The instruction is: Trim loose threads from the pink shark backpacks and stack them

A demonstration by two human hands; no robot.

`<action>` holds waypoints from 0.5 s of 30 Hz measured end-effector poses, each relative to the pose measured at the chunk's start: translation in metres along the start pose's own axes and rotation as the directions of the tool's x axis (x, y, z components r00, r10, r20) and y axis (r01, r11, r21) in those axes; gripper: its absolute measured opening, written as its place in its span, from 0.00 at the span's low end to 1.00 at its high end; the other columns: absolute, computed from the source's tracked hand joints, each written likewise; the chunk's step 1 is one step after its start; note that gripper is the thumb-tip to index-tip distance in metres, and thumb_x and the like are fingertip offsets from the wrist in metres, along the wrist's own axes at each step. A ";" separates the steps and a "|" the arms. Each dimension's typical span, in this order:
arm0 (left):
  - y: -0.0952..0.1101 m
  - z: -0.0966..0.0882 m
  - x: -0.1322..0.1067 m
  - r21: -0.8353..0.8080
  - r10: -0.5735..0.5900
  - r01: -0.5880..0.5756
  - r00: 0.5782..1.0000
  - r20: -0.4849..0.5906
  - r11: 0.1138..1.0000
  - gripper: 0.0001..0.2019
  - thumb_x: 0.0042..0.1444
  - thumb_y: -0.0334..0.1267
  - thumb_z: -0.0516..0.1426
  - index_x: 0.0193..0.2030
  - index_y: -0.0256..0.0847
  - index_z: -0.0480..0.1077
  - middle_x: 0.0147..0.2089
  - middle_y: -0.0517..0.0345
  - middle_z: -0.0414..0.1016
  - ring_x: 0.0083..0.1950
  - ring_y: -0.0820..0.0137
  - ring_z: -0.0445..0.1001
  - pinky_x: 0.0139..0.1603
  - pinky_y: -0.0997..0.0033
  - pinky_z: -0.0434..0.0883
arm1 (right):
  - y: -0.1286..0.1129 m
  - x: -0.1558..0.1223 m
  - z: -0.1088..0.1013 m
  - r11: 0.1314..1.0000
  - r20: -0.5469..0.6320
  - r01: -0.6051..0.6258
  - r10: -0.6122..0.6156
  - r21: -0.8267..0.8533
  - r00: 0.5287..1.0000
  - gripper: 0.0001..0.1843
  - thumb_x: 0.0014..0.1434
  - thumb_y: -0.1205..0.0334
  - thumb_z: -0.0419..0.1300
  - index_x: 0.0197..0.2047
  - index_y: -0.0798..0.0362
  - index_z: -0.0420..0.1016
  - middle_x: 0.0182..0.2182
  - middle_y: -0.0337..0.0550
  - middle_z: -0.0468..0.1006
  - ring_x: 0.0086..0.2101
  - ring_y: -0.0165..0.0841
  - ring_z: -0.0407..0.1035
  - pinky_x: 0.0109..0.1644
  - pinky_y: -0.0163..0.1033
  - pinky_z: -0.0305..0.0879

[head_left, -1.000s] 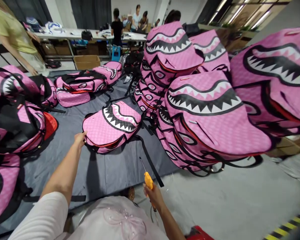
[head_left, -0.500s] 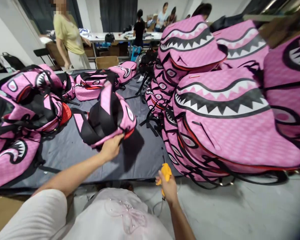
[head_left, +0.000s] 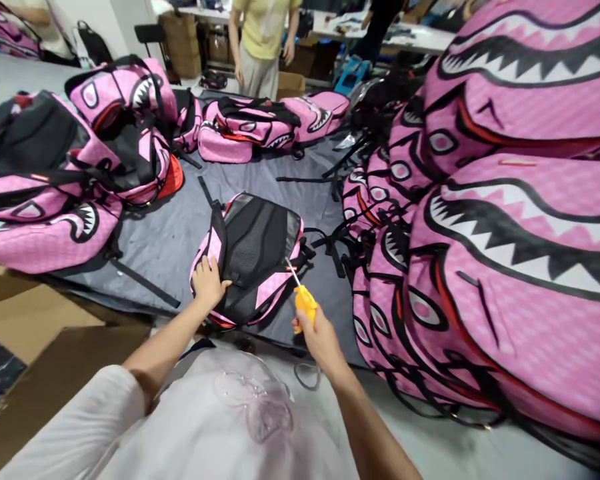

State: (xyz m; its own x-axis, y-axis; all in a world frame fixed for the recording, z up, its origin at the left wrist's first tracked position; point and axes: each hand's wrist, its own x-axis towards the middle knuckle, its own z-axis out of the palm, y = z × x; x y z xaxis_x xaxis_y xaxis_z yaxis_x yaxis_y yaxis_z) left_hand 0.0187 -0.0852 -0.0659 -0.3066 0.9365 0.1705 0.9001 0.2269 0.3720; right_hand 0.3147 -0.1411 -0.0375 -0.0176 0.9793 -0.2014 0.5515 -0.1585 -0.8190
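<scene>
A pink and black backpack (head_left: 253, 243) lies on the grey-covered table with its black padded back facing up. My left hand (head_left: 209, 283) rests on its pink shoulder strap at the left, fingers stretched out and thumb spread. In my right hand (head_left: 320, 333) is a yellow-handled tool (head_left: 306, 305) with a thin metal rod, fingers wrapped round the handle. The rod points up and left, its tip over the right edge of the backpack; whether it touches, I cannot tell. Below that hand hangs a loop of thin cord (head_left: 307, 380).
Tall piles of pink shark-mouth backpacks (head_left: 525, 220) stand close on the right. More backpacks (head_left: 55, 233) lie at the left and along the far edge (head_left: 250, 127). An opened cardboard box (head_left: 45, 320) sits at the lower left. A person in a yellow top (head_left: 265, 33) stands beyond the table.
The backpack, lifted and tilted before, now lies flat with its back up. My left hand has gone from its lower edge to the strap. The yellow tool has come up to the backpack. The view has shifted.
</scene>
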 end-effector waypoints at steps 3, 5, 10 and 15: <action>-0.010 0.012 0.014 -0.082 -0.086 0.092 0.994 0.067 0.992 0.34 0.57 0.40 0.61 0.67 0.28 0.61 0.69 0.23 0.59 0.66 0.41 0.64 0.63 0.43 0.64 | -0.042 0.029 -0.007 0.992 0.188 0.080 -0.059 -0.102 0.980 0.24 0.67 0.42 0.50 0.54 0.51 0.70 0.26 0.38 0.79 0.25 0.34 0.75 0.34 0.36 0.67; -0.028 0.009 0.011 -0.311 -0.108 0.129 0.990 0.086 0.941 0.29 0.59 0.40 0.58 0.66 0.31 0.64 0.66 0.31 0.66 0.65 0.46 0.67 0.65 0.46 0.64 | -0.071 0.059 -0.014 0.975 0.255 0.129 -0.080 -0.180 0.964 0.24 0.68 0.43 0.50 0.53 0.52 0.71 0.24 0.36 0.78 0.23 0.32 0.73 0.32 0.34 0.66; -0.089 -0.013 -0.012 -0.876 -0.061 0.358 0.932 0.358 0.323 0.32 0.53 0.56 0.63 0.59 0.37 0.70 0.50 0.45 0.80 0.48 0.57 0.80 0.53 0.59 0.76 | -0.129 0.156 -0.016 0.914 0.172 0.154 -0.095 -0.374 0.981 0.28 0.71 0.46 0.47 0.53 0.65 0.69 0.25 0.44 0.79 0.21 0.24 0.69 0.33 0.29 0.61; -0.127 -0.023 0.005 -0.742 -0.215 0.661 0.713 0.668 -0.111 0.21 0.61 0.52 0.59 0.46 0.32 0.74 0.44 0.42 0.82 0.33 0.68 0.81 0.31 0.74 0.77 | -0.146 0.171 0.034 0.881 0.432 0.214 -0.012 -0.421 0.902 0.27 0.69 0.49 0.50 0.52 0.69 0.70 0.20 0.39 0.74 0.15 0.18 0.60 0.26 0.25 0.55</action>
State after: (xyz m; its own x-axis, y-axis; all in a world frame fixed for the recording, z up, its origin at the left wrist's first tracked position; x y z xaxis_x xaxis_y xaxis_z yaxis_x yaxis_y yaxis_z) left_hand -0.1048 -0.1156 -0.0910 -0.2050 0.7974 -0.5675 -0.5321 0.3959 0.7484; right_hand 0.2031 0.0448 0.0298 -0.3828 0.8309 -0.4039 0.8337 0.1222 -0.5386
